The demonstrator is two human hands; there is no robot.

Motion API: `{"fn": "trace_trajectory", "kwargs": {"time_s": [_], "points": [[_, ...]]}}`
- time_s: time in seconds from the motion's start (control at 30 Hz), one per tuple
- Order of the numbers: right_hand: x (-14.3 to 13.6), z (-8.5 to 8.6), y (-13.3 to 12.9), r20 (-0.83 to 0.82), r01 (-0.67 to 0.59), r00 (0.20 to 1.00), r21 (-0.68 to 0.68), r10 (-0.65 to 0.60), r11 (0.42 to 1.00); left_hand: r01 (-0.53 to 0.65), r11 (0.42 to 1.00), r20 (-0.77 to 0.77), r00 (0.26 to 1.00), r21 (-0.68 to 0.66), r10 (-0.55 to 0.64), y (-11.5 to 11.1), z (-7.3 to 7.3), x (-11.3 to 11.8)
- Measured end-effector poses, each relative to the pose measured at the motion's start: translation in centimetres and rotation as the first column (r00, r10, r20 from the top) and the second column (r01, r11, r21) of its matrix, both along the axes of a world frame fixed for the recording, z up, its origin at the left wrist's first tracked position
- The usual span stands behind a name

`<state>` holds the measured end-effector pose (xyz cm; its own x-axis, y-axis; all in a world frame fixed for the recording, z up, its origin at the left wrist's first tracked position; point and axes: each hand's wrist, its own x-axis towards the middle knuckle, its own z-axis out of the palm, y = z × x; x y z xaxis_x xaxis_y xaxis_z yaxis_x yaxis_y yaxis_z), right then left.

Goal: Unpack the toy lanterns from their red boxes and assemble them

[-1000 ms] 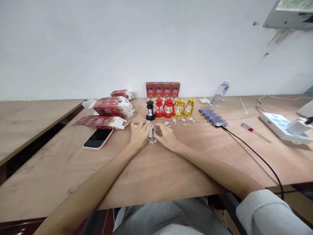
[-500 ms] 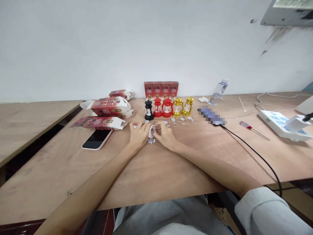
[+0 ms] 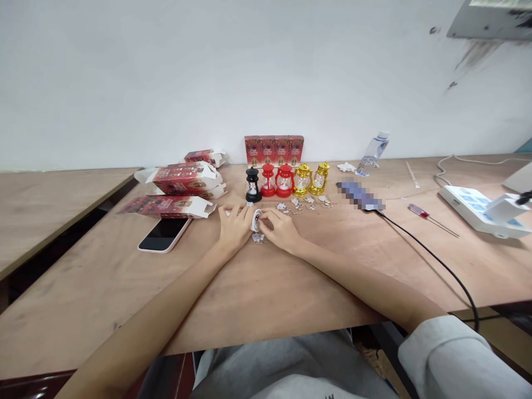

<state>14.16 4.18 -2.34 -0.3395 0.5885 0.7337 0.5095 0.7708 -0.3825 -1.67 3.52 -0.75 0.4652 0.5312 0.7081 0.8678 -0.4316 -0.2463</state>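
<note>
Between my hands is a small white round piece (image 3: 256, 220) with a dark spot in its open end. My left hand (image 3: 235, 224) grips it from the left, fingers bent round it. My right hand (image 3: 279, 228) has its fingertips pinched at the open end. Small white and metal bits (image 3: 258, 238) lie on the table just below. Beyond my hands stand a black lantern (image 3: 253, 185), two red lanterns (image 3: 284, 182) and two gold lanterns (image 3: 319, 179). More small metal and white parts (image 3: 310, 204) lie in front of them.
Red boxes (image 3: 183, 178) and a phone (image 3: 164, 235) lie at left. Four upright red boxes (image 3: 274, 151) stand by the wall. Rightward are a tilted bottle (image 3: 374, 152), a blurred device (image 3: 358, 195) with a black cable, a screwdriver (image 3: 419, 211) and a power strip (image 3: 477, 209).
The white piece has turned slightly between my hands, and my right fingertips have moved left onto its open end. The whole view has shifted slightly.
</note>
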Motion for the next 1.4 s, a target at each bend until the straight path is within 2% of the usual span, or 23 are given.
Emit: {"fn": "trace_trajectory", "kwargs": {"time_s": [0.37,0.53,1.1,1.4], "points": [[0.0,-0.1,0.0,0.000,0.013,1.000,0.081,-0.013,0.997,-0.029,0.993,-0.066,0.997,0.113,0.036,-0.1,0.2,0.1],[-0.2,-0.1,0.0,0.035,0.047,0.998,0.100,-0.051,0.994,-0.051,0.992,-0.072,0.996,0.113,0.060,0.0,0.2,0.2],[-1.0,0.2,0.2,0.074,0.187,0.980,-0.048,-0.183,0.981,-0.037,0.998,-0.018,0.999,0.050,0.038,0.2,0.1,0.2],[-0.8,0.2,0.0,0.024,0.055,0.998,-0.010,-0.055,0.998,-0.080,0.996,-0.013,0.997,0.044,0.081,0.0,0.1,0.1]]}}
